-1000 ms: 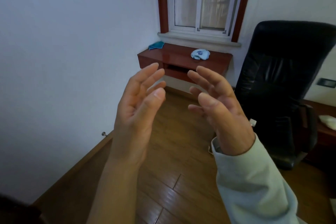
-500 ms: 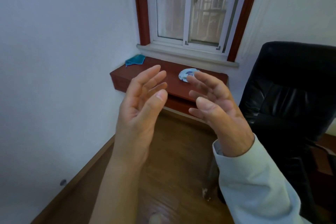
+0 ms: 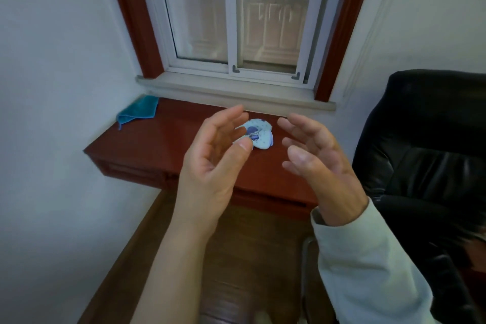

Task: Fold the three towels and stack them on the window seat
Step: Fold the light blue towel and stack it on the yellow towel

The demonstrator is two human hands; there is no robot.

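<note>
Both hands are raised in front of the person, palms facing each other, holding nothing. The left hand (image 3: pixel 210 155) is bare-armed, its fingers (image 3: pixel 228 118) apart and loosely curved. The right hand (image 3: pixel 315 155) comes out of a pale sleeve, its fingers (image 3: pixel 297 123) also apart and relaxed.

Beyond and between them, a small light-blue printed cloth towel (image 3: pixel 259 137) lies crumpled in a lump on the dark red wooden window seat (image 3: pixel 163 144). It sits about mid-seat, towards the far side under the white-framed window (image 3: pixel 236 21). A teal plush towel (image 3: pixel 139 112) sits in the far left corner of the seat by the wall and looks roughly folded. No third towel is in view. A black leather office chair (image 3: pixel 426 152) stands just right of the seat.

Handling, as a judgement: the printed towel is light, soft and limp, so it will sag and bunch. It is not fragile and should be easy to pinch. Best hold is two neighbouring corners or one outer edge, one hand each, then lift, shake flat and lay it down to fold. The corners look buried in the lump, so they likely need finding first. The glossy seat may let the cloth slide while creasing.
</note>
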